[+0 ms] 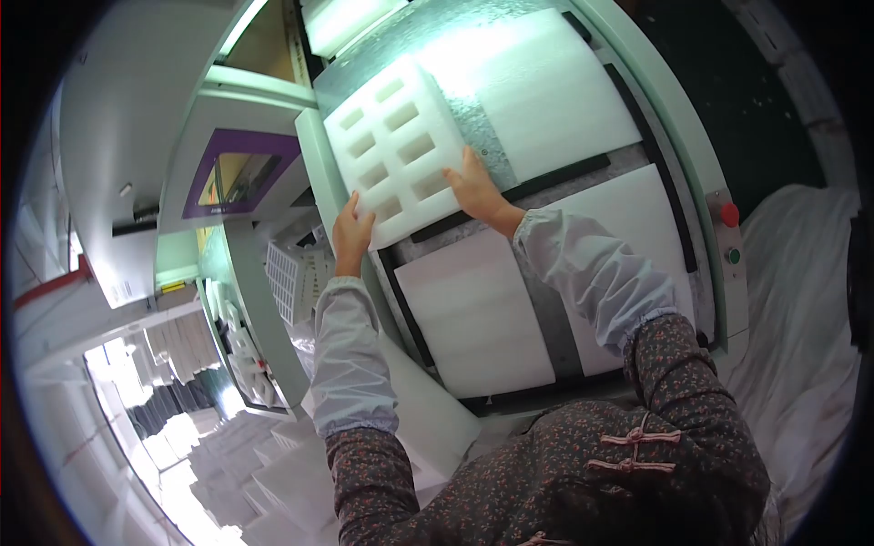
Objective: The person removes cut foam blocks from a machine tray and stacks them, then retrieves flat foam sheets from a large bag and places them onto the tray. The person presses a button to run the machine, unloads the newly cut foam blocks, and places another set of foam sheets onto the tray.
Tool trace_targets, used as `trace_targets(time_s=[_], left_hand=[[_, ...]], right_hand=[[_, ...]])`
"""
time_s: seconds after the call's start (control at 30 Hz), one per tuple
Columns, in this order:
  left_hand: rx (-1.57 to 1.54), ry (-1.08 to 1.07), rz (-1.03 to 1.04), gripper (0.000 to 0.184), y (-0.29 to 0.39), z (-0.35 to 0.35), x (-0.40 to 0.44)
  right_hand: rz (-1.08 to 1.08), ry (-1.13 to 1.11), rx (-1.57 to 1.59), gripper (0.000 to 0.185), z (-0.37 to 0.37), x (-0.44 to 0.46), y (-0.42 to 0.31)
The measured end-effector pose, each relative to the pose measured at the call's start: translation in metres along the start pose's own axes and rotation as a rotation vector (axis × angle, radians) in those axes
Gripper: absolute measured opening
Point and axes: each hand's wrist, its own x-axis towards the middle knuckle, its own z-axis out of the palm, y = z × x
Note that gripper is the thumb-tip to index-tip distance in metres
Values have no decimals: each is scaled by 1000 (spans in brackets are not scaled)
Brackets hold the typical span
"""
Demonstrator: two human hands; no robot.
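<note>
A white foam block (pixel 394 146) with two rows of rectangular openings lies at the upper left of the machine bed. My left hand (pixel 352 233) grips its near left corner, thumb on the edge. At the block's right edge, my right hand (pixel 476 189) holds it with the thumb on top and the fingers along the side. Flat white foam sheets rest on the bed: one at the upper right (pixel 557 100), one below the block (pixel 475 314) and one partly under my right sleeve (pixel 628 237).
Black strips (pixel 555 180) divide and border the metal bed. A red button (pixel 729 215) and a green button (pixel 733 256) sit on the right frame. A purple-framed panel (pixel 241 173) is at the left. White foam pieces (pixel 241 346) lie on a lower shelf.
</note>
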Motion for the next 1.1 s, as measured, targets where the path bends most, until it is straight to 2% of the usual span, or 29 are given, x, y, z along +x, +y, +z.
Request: trace_targets(time_s=[0.17, 0.4, 0.47, 0.67, 0.8, 0.97, 1.1], left_hand=[[-10, 6, 20, 55, -3, 1, 1], [23, -25, -40, 55, 11, -4, -2], [15, -30, -91, 55, 13, -6, -4], [-28, -16, -47, 54, 1, 0, -1], [11, 0, -26, 53, 3, -1, 0], [38, 16, -19, 52, 11, -3, -4], [-18, 28, 7, 54, 6, 7, 0]], right_hand=[[-72, 106, -55, 41, 5, 2, 5], [65, -75, -111, 45, -13, 41, -16], [-58, -35, -27, 43, -15, 70, -24], [9, -81, -64, 38, -1, 83, -10], [-145, 43, -109, 33, 7, 82, 2], [-231, 79, -119, 30, 10, 83, 9], [-211, 88, -124, 29, 5, 84, 10]])
